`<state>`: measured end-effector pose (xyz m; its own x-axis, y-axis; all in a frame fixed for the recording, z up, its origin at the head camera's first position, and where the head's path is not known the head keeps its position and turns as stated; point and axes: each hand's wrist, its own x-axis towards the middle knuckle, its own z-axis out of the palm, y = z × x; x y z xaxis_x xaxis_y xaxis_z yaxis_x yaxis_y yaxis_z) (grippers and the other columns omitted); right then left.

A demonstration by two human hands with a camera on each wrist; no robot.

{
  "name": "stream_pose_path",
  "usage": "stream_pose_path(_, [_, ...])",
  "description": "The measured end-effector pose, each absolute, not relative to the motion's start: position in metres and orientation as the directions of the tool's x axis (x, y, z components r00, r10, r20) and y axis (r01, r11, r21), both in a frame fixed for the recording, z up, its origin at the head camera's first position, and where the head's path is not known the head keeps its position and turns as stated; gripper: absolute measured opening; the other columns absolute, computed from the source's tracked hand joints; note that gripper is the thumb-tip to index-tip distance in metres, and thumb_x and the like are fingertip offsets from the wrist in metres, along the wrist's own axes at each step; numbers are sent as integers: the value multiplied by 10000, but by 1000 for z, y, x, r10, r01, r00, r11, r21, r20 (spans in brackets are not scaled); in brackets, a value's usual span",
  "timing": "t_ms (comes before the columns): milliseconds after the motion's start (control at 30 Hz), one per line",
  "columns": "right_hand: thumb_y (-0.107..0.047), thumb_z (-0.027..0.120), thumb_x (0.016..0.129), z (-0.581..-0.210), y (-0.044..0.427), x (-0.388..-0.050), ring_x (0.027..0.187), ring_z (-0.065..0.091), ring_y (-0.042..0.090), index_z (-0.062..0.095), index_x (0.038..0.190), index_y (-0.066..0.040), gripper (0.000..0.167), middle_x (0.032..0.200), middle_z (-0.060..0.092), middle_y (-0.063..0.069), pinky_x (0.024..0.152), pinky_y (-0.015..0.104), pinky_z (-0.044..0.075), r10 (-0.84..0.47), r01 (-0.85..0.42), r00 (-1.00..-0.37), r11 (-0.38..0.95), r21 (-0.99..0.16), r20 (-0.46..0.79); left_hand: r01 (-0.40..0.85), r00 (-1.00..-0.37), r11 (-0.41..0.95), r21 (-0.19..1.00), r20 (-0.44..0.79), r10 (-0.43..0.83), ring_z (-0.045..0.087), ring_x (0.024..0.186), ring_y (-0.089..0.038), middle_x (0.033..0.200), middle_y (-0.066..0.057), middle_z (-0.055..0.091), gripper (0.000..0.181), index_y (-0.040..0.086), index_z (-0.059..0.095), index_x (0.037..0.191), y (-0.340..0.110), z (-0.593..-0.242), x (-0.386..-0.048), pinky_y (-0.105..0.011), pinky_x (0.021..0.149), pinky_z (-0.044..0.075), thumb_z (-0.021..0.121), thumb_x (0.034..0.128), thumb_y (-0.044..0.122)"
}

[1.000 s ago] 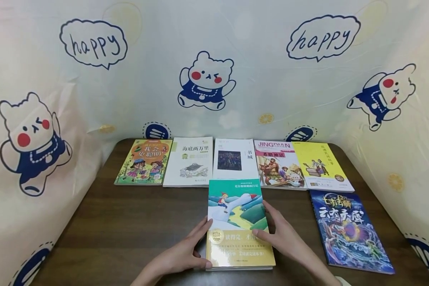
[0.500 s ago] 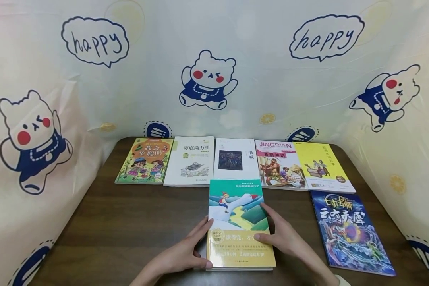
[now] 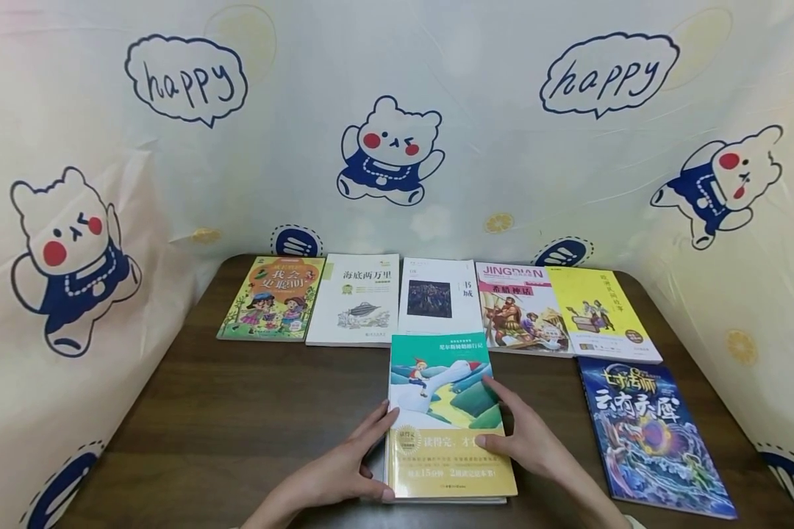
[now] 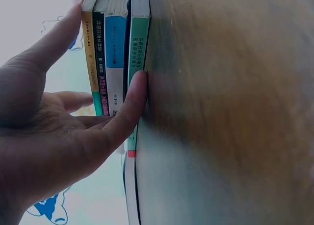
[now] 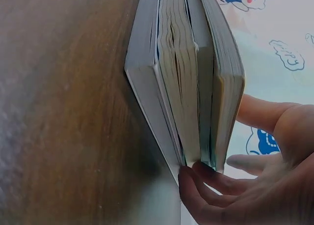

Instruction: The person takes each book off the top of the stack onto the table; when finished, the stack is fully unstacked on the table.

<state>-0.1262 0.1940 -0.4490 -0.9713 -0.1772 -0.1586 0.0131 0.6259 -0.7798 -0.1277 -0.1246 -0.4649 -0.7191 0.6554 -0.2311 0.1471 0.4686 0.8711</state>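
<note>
Four books made up the stack (image 3: 443,411), judging by the spines on its left side: a yellow-and-green spine (image 4: 91,53) on top, then a black spine (image 4: 99,63), a blue-and-white spine (image 4: 115,43) and a green spine (image 4: 139,48) lowest. It lay flat on the near middle of the counter (image 3: 238,419), face up, with a boy and a white goose on the topmost cover.

Both hands were on it. The left hand (image 3: 334,474) had its thumb and fingers spread, touching the spines, one finger reaching down to the bottom book. The right hand (image 3: 536,448) bore on the opposite side, its thumb at the top cover and its fingers lightly bent against the page edges; how hard either pressed, I could not tell.

As a judgement, the gathering of these four was done and their edges were being evened up. The spines sat nearly flush, but a pale edge showed just beyond the top book at the near end, so the squaring looked close to finished rather than complete.

Six other books lay outside the stack: an orange-and-green book (image 3: 271,297), a white book with a ship (image 3: 352,301), a white book with a dark picture (image 3: 440,294), a pink-titled book (image 3: 523,308) and a yellow book (image 3: 598,316) along the back, and a blue book (image 3: 658,437) at the right. Neither hand touched any of them.
</note>
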Motion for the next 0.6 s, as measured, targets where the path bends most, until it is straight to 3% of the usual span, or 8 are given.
stream_pose_path(100, [-274,817,770,-449,195,-125,1368,288,437,339,1505,-140,887,1506,342,201,1034,650,278,-172,4,-975,623,-782,-141,152,-720,476,866,-232,653,141,1423,-351,1614,-80,37,1015,299,153,1554,-124,-465,-127,-471,1012,369,787,770,411])
stream_pose_path(167, [-265,821,764,-448,196,-124,1364,294,438,348,1502,-147,884,1502,348,202,1032,650,281,-164,3,-977,624,-781,-135,143,-719,467,872,-233,655,385,1307,-292,1615,-80,24,1037,298,124,1557,-124,-465,-127,-386,928,450,794,771,394])
stream_pose_path(233, [-243,824,761,-446,197,-123,1363,295,439,357,1498,-146,878,1497,356,205,1031,654,277,-161,3,-978,623,-782,-133,156,-724,477,865,-228,651,392,1308,-290,1616,-78,23,1068,283,94,1561,-123,-465,-126,-398,944,449,795,765,407])
stream_pose_path(300, [-195,819,766,-445,201,-123,1297,411,415,358,1495,-130,865,1479,365,235,1009,559,379,-176,-5,-976,601,-799,-126,171,-732,489,855,-222,644,397,1311,-291,1617,-74,24,1093,258,79,1564,-122,-465,-125,-419,967,442,798,757,422])
stream_pose_path(333, [-168,815,769,-444,203,-123,1223,497,386,359,1494,-123,857,1464,375,251,970,497,436,-185,-10,-975,593,-805,-123,177,-735,494,852,-219,642,397,1313,-295,1617,-76,25,1097,245,83,1565,-121,-464,-125,-438,980,434,800,754,425])
stream_pose_path(400, [-101,795,781,-444,208,-124,958,630,275,356,1492,-101,835,1432,399,266,792,355,522,-213,-25,-970,573,-819,-119,206,-746,517,831,-209,632,153,1431,-344,1616,-83,41,1110,206,99,1565,-121,-463,-124,-537,1064,317,799,740,456])
stream_pose_path(467, [-31,762,795,-443,212,-125,727,610,161,346,1491,-74,812,1376,429,293,602,260,500,-246,-36,-962,543,-839,-118,215,-749,523,825,-205,631,160,1428,-355,1615,-96,44,1106,185,121,1563,-120,-461,-123,-551,1064,312,804,736,452])
stream_pose_path(600, [48,682,830,-439,222,-124,638,586,154,311,1502,-51,773,1312,434,325,559,298,527,-303,8,-938,464,-886,-167,248,-746,528,812,-188,639,190,1411,-397,1608,-135,47,1086,168,154,1559,-120,-461,-122,-574,1044,327,810,733,427])
